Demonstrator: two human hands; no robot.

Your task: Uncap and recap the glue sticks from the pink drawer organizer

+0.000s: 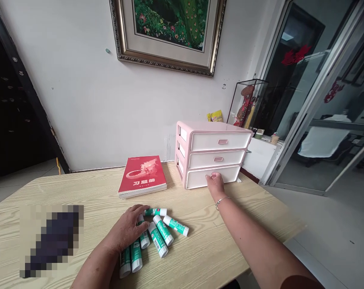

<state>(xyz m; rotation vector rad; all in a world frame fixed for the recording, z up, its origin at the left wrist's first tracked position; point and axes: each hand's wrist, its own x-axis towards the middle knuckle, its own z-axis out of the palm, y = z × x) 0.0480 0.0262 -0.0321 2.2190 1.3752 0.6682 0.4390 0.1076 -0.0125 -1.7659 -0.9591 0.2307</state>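
My left hand (133, 225) rests over a loose group of glue sticks, its fingers stretched and the thumb apart, touching the ones under it. Each glue stick (158, 239) has a green label and white ends; some lie partly hidden beneath the hand. My right hand (215, 184), with a bracelet (221, 202) at the wrist, reaches to the bottom drawer (197, 179) of a pink and white drawer cabinet (185, 160). Its fingers are curled at that drawer's handle, which they cover. All three drawers look closed.
A red workbook (142, 174) lies left of the cabinet on the wooden table (188, 261). A pixelated dark patch (54, 241) covers something at the left. Behind stand a wall with a framed picture (166, 64), a glass display case (245, 104) and a sliding glass door (305, 108).
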